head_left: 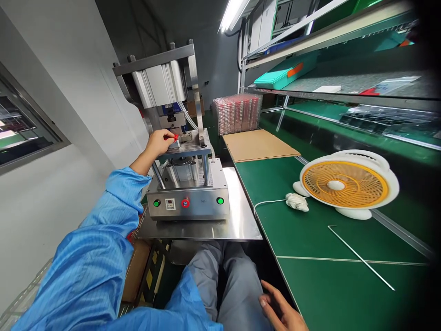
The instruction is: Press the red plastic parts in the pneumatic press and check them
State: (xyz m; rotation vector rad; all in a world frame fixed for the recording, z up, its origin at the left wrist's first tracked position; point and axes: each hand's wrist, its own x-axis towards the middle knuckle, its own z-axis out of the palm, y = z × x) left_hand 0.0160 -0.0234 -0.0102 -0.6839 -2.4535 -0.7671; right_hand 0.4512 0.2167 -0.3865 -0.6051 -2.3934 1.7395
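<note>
My left hand (161, 143) reaches to the bed of a benchtop press (188, 202), its thumb and fingers pinched on a small red part (176, 137). That part sits at a metal fixture block (186, 136) beneath the press head; whether it rests in the fixture I cannot tell. Above stands the press's silver cylinder (158, 85). The front panel carries two green buttons, a red button and a small display. Low in the view, my right hand (280, 308) hovers beside my knee near the green bench edge, fingers apart and holding nothing.
On the green bench (268, 179) lie a cardboard sheet (262, 145), a white-and-orange fan (347, 179), a crumpled white bundle (296, 202) on a cable and a thin metal rod (361, 258). Stacked clear trays (237, 114) stand behind. A shelf with a teal box (280, 76) overhangs the bench.
</note>
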